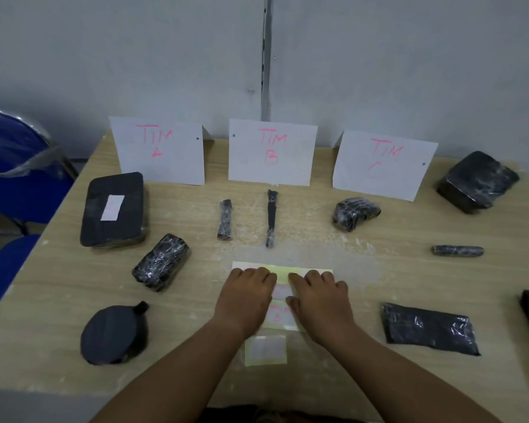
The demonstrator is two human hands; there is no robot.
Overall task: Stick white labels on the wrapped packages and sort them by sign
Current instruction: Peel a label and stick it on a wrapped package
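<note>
so far only the flat package (135,215) by the tim a sign (158,151) is wearing a white label (112,208), while the left hand (245,296) and right hand (321,300) are pressing the label sheet (283,273) on the counter (196,300), grips open and lifting nothing, the other packages (161,262) lying bare.

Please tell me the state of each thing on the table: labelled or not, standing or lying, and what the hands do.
Big box: flat, white label on top.
Round package: no label visible.
Flat pouch: no label visible.
Sticks: lying before sign B, no label visible.
Signs: standing upright.
Label sheet: flat, partly under both hands.
Left hand: rests on sheet.
Right hand: on sheet; pinch unclear.
</note>
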